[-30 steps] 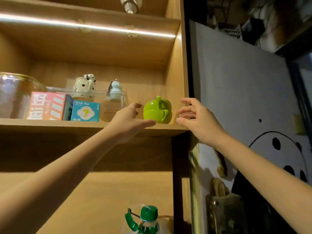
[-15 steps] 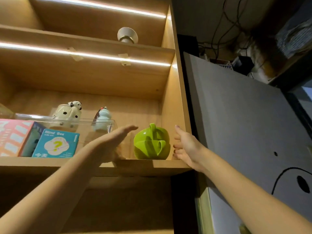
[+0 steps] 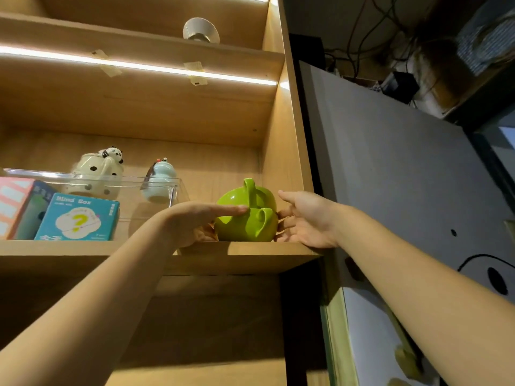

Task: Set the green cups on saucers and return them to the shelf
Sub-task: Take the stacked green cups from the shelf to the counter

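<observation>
Two glossy green cups sit stacked at the right end of a wooden shelf, the upper one upside down on the lower, handles facing me. My left hand reaches in from the left, fingers straight, the fingertips touching the stack's left side. My right hand is on the stack's right side, fingers spread, touching or nearly touching the cups. Neither hand has closed around them. I see no saucers.
Left of the cups stands a clear plastic bin with a panda mug and a pale blue figurine behind it. A teal "Blind Box" carton and a pink box stand further left. The cabinet side panel is close on the right.
Both hands have closed in on the green cups from either side, from a gap to contact. The camera has tilted upward, so the shelf sits lower in view.
</observation>
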